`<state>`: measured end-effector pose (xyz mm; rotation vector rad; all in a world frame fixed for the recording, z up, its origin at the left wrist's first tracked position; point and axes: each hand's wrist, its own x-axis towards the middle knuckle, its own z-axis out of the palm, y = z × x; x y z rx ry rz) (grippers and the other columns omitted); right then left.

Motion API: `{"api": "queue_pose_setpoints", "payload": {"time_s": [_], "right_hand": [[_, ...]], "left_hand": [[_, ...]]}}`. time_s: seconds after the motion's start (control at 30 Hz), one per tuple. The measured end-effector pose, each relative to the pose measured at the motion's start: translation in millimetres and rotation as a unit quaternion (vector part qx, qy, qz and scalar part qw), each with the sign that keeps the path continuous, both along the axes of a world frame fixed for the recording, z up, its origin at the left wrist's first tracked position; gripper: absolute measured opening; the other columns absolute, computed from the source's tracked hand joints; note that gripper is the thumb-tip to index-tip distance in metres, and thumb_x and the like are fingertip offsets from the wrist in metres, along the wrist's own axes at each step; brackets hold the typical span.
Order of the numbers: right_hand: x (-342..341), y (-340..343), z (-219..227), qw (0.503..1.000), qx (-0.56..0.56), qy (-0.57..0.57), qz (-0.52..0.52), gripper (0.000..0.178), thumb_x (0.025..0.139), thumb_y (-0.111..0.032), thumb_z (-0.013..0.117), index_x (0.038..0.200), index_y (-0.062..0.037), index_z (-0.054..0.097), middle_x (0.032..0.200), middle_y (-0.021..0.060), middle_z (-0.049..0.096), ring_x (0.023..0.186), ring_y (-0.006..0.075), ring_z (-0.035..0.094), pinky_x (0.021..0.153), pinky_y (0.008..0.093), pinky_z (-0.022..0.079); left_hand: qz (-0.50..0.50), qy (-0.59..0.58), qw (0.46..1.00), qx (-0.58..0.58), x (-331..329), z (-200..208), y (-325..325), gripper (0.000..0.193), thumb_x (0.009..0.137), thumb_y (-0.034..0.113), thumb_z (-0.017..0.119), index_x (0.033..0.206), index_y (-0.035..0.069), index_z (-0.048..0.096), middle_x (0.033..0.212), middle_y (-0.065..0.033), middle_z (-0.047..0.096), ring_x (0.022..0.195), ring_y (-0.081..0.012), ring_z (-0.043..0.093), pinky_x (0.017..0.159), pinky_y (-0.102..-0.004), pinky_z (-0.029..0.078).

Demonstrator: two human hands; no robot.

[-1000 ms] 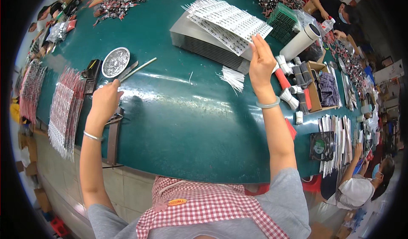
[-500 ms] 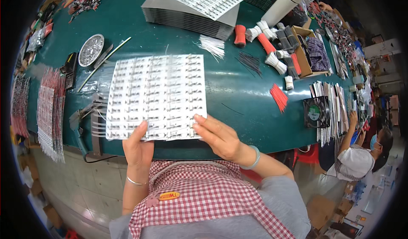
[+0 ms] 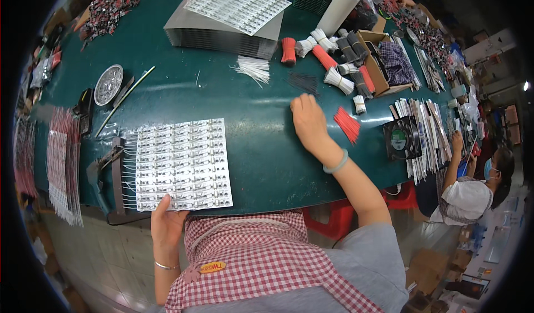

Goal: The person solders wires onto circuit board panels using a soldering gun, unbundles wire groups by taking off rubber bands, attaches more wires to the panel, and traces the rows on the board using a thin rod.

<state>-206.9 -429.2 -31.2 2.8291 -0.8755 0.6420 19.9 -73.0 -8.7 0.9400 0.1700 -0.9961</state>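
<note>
A white circuit board panel [image 3: 183, 165], covered in rows of small parts, lies at the table's front edge, with white wires sticking out of its left side. My left hand [image 3: 168, 227] grips its lower edge, thumb on top and fingers beneath. My right hand [image 3: 310, 123] is away from the panel, its fingers curled together over the table just below a loose pile of black wires [image 3: 303, 82]. Whatever its fingertips pinch, if anything, is hidden. Loose red wires [image 3: 347, 125] lie to the right of this hand, and loose white wires [image 3: 252, 70] lie farther back.
Stacked panels [image 3: 222, 35] stand at the back, near a pale flask [image 3: 340, 7]. Bundled wires [image 3: 325, 57], an open carton [image 3: 381, 82] and a black fan [image 3: 401, 138] occupy the right. A teal-handled tool [image 3: 97, 179], a metal dish [image 3: 108, 85] and wired strips [image 3: 64, 168] are leftward.
My right hand has let go of the panel and moved right and away from me, toward the black wires. The panel now sits lower and flatter, still in my left hand.
</note>
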Motion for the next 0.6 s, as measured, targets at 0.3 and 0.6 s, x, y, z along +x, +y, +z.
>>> {"api": "queue_pose_setpoints", "payload": {"time_s": [0.3,0.6], "right_hand": [[16,-74,-2,0.988,-0.092,-0.121,-0.004,0.037,0.077,-0.004,0.073,0.112,0.0014,0.062,0.103,0.0127,0.060,0.097,0.0306,0.058,0.084,0.0415,0.049],[15,-71,-2,0.976,0.020,-0.217,0.010,0.027,0.082,0.000,0.068,0.109,0.0035,0.067,0.106,0.0132,0.064,0.096,0.0321,0.060,0.082,0.0416,0.052]], "left_hand": [[-0.167,-0.090,0.951,0.244,-10,17,17,0.032,0.096,0.018,0.062,0.076,-0.007,0.069,0.065,-0.0160,0.068,0.049,-0.0218,0.064,0.043,-0.0308,0.053],[-0.278,-0.293,0.865,0.297,2,57,-11,0.033,0.096,0.016,0.062,0.074,-0.007,0.070,0.054,-0.0075,0.060,0.040,-0.0113,0.051,0.039,-0.0235,0.038]]}}
